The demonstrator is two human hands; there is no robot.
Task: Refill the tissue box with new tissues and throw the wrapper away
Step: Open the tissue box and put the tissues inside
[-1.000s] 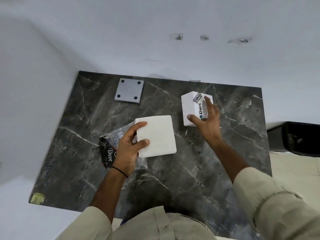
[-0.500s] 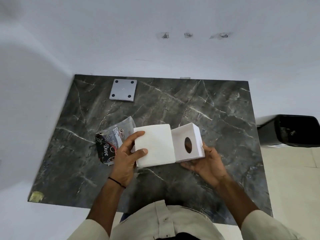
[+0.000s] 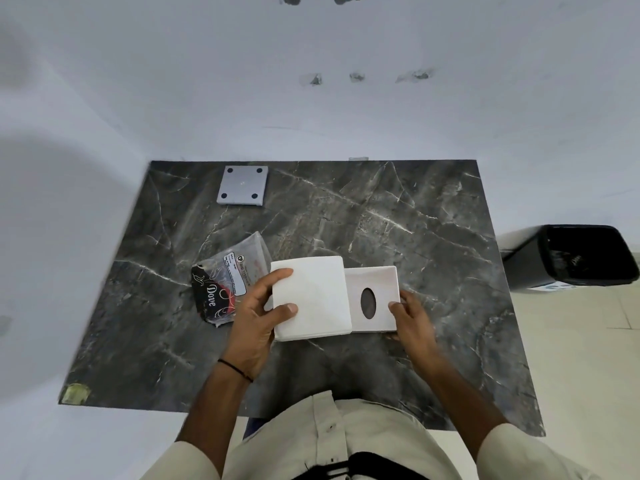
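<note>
My left hand (image 3: 258,318) grips a square stack of white tissues (image 3: 311,299) by its left edge, thumb on top. Directly right of the stack, my right hand (image 3: 412,315) holds the white tissue box (image 3: 379,282), turned so the side with the dark oval hole faces up at me. Stack and box touch edge to edge, above the dark marble table (image 3: 398,220). The empty clear and black "Dove" wrapper (image 3: 227,280) lies on the table just left of my left hand.
A grey square plate (image 3: 243,185) with four dark holes lies at the table's back left. A black bin (image 3: 571,256) with a dark liner stands on the floor to the right of the table. A yellowish sticker (image 3: 74,393) marks the front left corner.
My right hand picked the box up from the back right of the table and brought it against the tissue stack, turning its hole side up. The left hand kept its hold on the stack.
</note>
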